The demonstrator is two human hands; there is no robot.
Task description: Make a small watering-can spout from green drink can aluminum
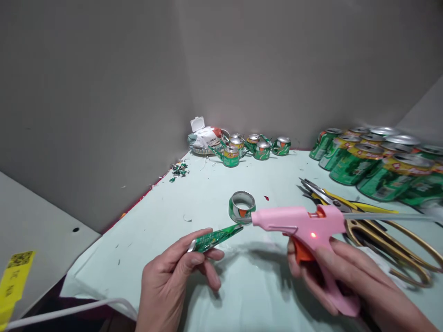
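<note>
Between the thumb and fingers of my left hand is a narrow, tapered piece of green can metal, its thin end pointing right and slightly up. My right hand is wrapped round the handle of a pink hot glue gun, with fingers at its orange trigger. A small light glows red on the gun, and a clear glue stick sticks out of its back. The nozzle is close to the thin end of the metal piece; I cannot tell whether they touch. Just behind stands a short green can ring.
Several small cans with spouts stand at the back beside a white packet. Many green cans crowd the back right. Gold-handled scissors and yellow-handled pliers lie at right. Small metal scraps lie at left; a white cable crosses the front left.
</note>
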